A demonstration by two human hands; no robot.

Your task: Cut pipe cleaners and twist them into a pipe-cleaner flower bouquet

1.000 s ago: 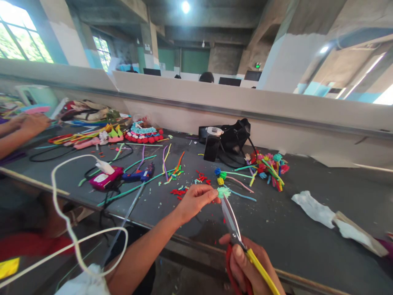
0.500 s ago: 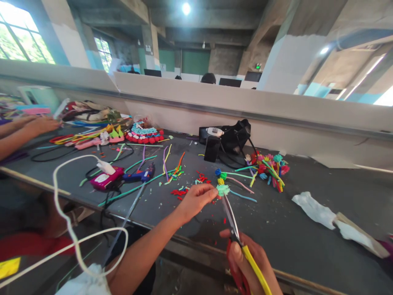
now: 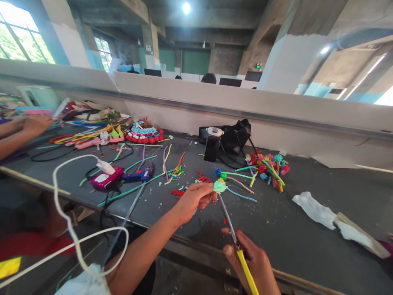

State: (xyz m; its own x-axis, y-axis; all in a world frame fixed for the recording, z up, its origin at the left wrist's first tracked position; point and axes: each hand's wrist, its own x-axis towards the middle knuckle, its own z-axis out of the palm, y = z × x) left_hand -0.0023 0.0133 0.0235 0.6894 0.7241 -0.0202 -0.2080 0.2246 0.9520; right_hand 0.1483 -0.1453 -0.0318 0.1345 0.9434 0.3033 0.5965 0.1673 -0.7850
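The right hand's [image 3: 250, 256] grip wraps the scissors [image 3: 235, 239], apparently to aim the blades [image 3: 226, 215] at the pale green flower [image 3: 220, 187], which the left hand's [image 3: 194, 200] grip pinches above the tabletop [image 3: 294, 237], likely to steady it. The yellow handle's [image 3: 247, 272] end is cut off; blade contact is unclear.

You have two hands at work: one left hand [image 3: 195, 198] on one mint-green flower [image 3: 220, 187], one right hand [image 3: 253, 260] on one pair of scissors [image 3: 243, 262]. On the table [image 3: 294, 241] beyond, you can count three flower heads [image 3: 223, 175]: one blue, one green, one yellow, partly hidden. Toward its far edge you have one black bag [image 3: 238, 135] and one phone [image 3: 211, 148]; toward its near edge, on your left, one glue gun [image 3: 139, 175] and one magenta box [image 3: 107, 179]. The red scraps [image 3: 178, 192] are too small to count.
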